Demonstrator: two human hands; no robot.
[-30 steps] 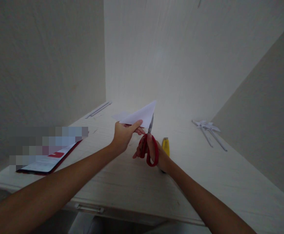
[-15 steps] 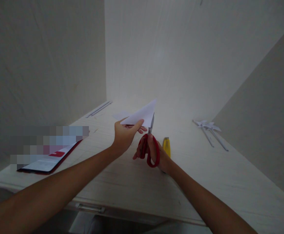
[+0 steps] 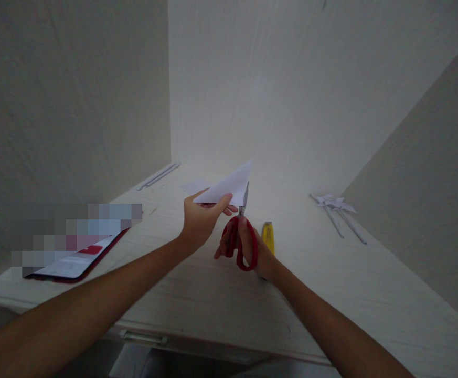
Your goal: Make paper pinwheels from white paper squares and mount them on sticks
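Observation:
A white sheet of paper (image 3: 229, 185), folded into a triangle, is pinched between the thumb and fingers of my left hand (image 3: 200, 218). My right hand (image 3: 248, 244) has its fingers through the red handles of a pair of scissors (image 3: 252, 257). The blades point up and away from me, along the paper's right edge. How far they have cut into the sheet, I cannot tell. Just behind my right wrist lies a yellow box cutter (image 3: 268, 239), its lower part hidden by the wrist.
A phone or tablet (image 3: 71, 268) in a red case, partly blurred out, lies at the left. Thin white paper sticks (image 3: 160, 176) and a paper piece (image 3: 194, 186) lie at the back. Two paper pinwheels (image 3: 333, 203) on sticks rest at the right. Walls (image 3: 252, 94) enclose the white table (image 3: 197, 304).
Both hands, the paper and the scissors stay almost where they were. The view has shifted very slightly.

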